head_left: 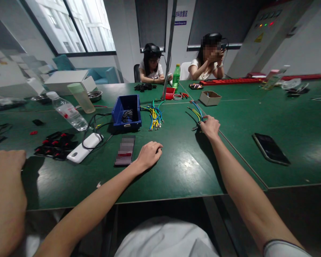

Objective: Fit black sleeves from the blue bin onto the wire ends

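Note:
My left hand [149, 154] rests on the green table with its fingers curled. A small dark spot shows at its fingertips, too small to name. Farther to the right, my right hand [210, 126] has its fingers pinched at a small bundle of blue, yellow and black wires [197, 113] with metal lugs on their near ends. My fingers hide part of that bundle. Between and beyond my hands lies a larger bundle of yellow, blue and green wires [155, 117], also with lugs. Beside it stands a blue bin [118, 120] holding small dark parts.
A phone [125, 151], a white power bank [85, 148] with a black cable, black-and-red parts [55, 145] and a water bottle [69, 112] lie left. Another phone [271, 148] lies right. A small carton [210, 99] stands beyond. Another person's arm [6, 200] enters at left; two people sit opposite.

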`<state>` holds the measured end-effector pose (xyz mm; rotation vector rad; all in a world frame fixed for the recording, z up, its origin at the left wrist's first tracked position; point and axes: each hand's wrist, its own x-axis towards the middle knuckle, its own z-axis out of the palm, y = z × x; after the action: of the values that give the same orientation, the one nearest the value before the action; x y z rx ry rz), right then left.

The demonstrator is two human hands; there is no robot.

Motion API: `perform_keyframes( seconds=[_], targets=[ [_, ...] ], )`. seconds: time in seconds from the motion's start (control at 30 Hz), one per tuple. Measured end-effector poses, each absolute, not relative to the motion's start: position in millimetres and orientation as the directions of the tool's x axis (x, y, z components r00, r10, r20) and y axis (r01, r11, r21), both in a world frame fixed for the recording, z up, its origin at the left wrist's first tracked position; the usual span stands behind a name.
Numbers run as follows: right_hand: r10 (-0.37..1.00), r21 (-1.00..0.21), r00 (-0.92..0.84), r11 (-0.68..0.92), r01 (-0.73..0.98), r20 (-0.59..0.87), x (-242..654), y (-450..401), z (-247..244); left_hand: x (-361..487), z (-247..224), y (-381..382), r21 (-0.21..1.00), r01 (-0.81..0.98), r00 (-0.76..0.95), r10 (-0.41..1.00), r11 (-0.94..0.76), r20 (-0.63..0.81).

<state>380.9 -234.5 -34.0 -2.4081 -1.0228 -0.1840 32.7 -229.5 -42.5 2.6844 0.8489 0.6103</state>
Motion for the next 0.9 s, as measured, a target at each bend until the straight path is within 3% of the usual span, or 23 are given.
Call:
perform_keyframes(
  seconds=[0.33,0.6,0.9],
  targets=[
    [0.643,-0.406,0.710,-0.590,0.698,0.286,381,-236,-38,53,-12,-187,0.234,0.613,0.657,0.652,-0.754,0.380],
    [0.649,-0.395,0.704,-0.590,0.705,0.288,381,-236,-38,75,23,-132,0.253,0.692,0.543,0.718,-0.677,0.435],
    [0.642,-0.376,0.716,-0.614,0.694,0.273,382,-235,-40,85,19,-101,0.061,0.759,0.627,0.753,-0.649,0.201]
  ],
)
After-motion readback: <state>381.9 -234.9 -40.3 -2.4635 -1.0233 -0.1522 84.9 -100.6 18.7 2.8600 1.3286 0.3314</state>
